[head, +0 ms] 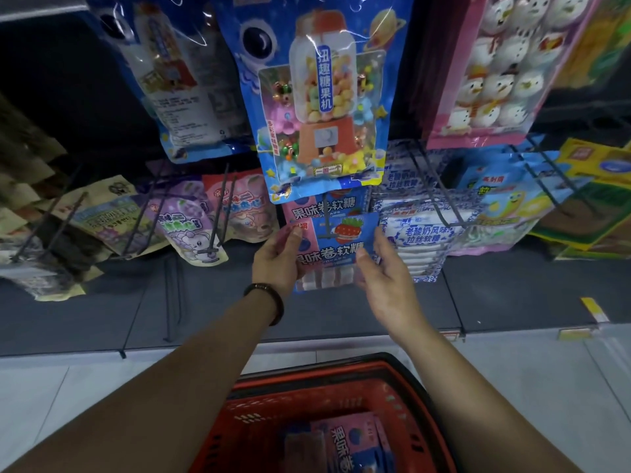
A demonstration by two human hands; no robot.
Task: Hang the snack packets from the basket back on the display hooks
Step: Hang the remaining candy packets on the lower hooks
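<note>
A pink and blue snack packet (336, 247) with a strawberry picture is held up against a black display hook (328, 220) in the middle row. My left hand (278, 259) pinches its left edge with thumb on the front. My right hand (384, 268) holds its right edge, thumb on the front. Behind it hangs a like packet (324, 203). Below, on the floor, stands a red basket (403, 397) with another like packet (351, 442) lying inside.
A large blue candy-machine bag (321, 97) hangs just above the held packet. Purple and pink bags (211, 213) hang to the left, blue and white packets (423, 230) to the right. Bare wire hooks (433, 186) stick out. A dark shelf (512, 298) runs below.
</note>
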